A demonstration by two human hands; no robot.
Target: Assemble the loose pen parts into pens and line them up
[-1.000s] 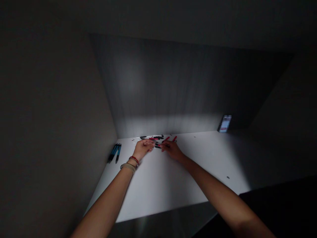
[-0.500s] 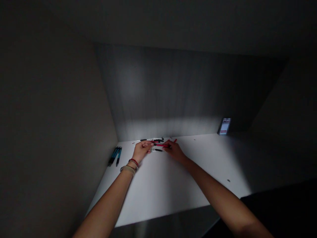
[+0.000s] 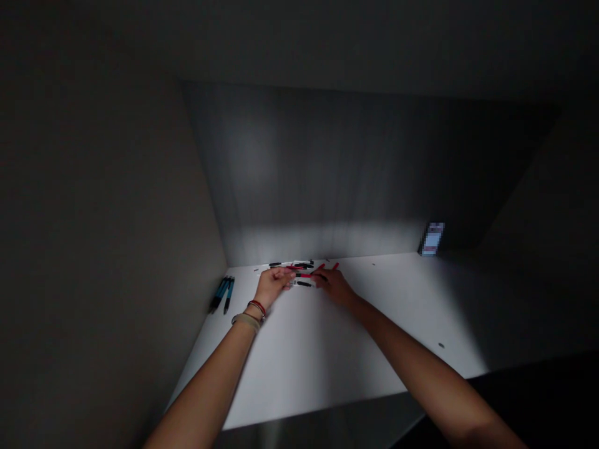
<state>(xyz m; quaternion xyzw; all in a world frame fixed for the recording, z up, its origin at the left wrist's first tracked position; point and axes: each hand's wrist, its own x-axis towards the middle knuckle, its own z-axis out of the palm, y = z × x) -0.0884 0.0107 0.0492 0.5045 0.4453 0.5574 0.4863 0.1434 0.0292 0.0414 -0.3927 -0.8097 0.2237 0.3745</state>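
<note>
A slim red-and-black pen (image 3: 306, 275) spans the gap between my hands near the back of the white surface. My left hand (image 3: 272, 284) pinches its black left end, a red cord and a pale band around the wrist. At the other end, my right hand (image 3: 333, 282) has its fingers closed around the red part. Red pieces (image 3: 336, 266) show just beyond the right fingers. Several black and clear pen parts (image 3: 304, 284) lie around and behind the hands, partly covered by them.
Several blue-and-black pens (image 3: 228, 295) lie by the left wall. A phone with a lit, pixelated screen (image 3: 432, 239) leans at the back right. One small dark piece (image 3: 441, 345) lies on the white surface (image 3: 299, 374) at right. A grey panel (image 3: 309, 168) stands behind.
The view has shifted slightly, so everything sits a little further right. Both hands keep their hold on the red-and-black pen, and a red piece beyond the right fingers shows more.
</note>
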